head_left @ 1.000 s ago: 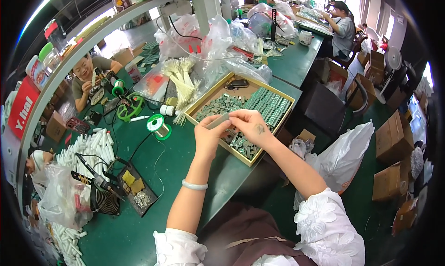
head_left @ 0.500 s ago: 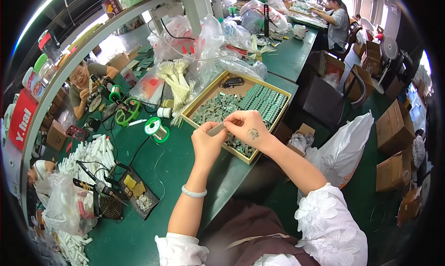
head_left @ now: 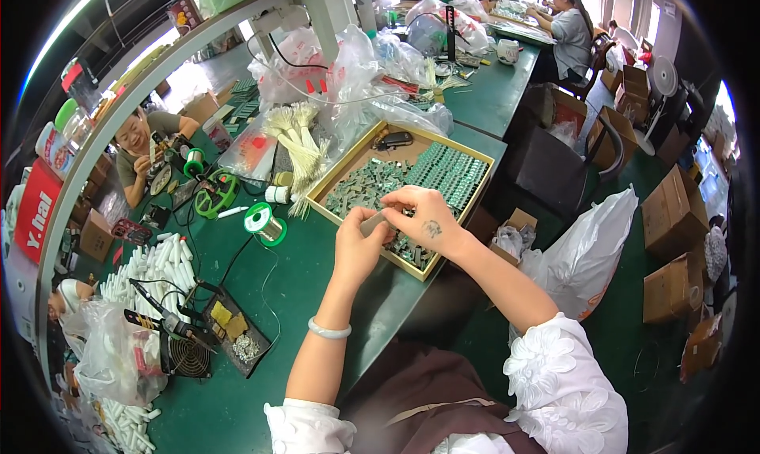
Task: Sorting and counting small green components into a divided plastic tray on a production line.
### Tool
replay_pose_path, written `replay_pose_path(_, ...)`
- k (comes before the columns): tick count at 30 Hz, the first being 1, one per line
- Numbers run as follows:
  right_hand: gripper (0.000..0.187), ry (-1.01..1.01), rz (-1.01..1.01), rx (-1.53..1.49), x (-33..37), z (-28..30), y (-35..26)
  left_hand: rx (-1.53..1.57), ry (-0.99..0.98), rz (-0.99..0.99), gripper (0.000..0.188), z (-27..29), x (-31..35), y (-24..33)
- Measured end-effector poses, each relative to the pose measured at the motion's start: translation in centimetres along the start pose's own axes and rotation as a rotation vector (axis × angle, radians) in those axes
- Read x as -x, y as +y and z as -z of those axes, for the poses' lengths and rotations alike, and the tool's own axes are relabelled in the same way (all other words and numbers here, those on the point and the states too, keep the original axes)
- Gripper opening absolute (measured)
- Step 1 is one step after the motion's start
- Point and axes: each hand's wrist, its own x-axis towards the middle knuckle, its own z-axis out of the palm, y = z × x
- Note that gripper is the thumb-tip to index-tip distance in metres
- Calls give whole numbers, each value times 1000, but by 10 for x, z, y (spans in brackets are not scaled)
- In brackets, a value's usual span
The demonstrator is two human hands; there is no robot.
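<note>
Above the near edge of a shallow yellow box, my two hands are brought together. My left hand pinches a small flat grey piece between thumb and fingers. My right hand is closed at the other end of the same piece, its fingertips partly hiding it. Inside the box, small green circuit boards lie in neat rows on the right. Loose small metal-and-green parts are heaped on the left. A black fob-like object rests by the box's far wall.
Left of the box are a bundle of pale wires, a solder wire spool and a tray with yellow sponges. White tubes are piled farther left. A co-worker sits across the bench; a black chair stands to the right.
My hands stay together on the grey piece, with small shifts of the fingers. The left hand has tipped slightly rightward. The whole view has moved a little.
</note>
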Motion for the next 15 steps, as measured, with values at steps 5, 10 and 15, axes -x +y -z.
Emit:
replay_pose_path(5,15,-189,-253,-98,-1,6,-10,-67,53,27,14,-1,1,2)
replay_pose_path(10,16,-100,-151,-1,0,3,-7,-264,126,-52,13,0,0,0)
replay_pose_path(15,17,-116,-56,-24,1,4,-4,-43,93,-1,16,-1,4,9)
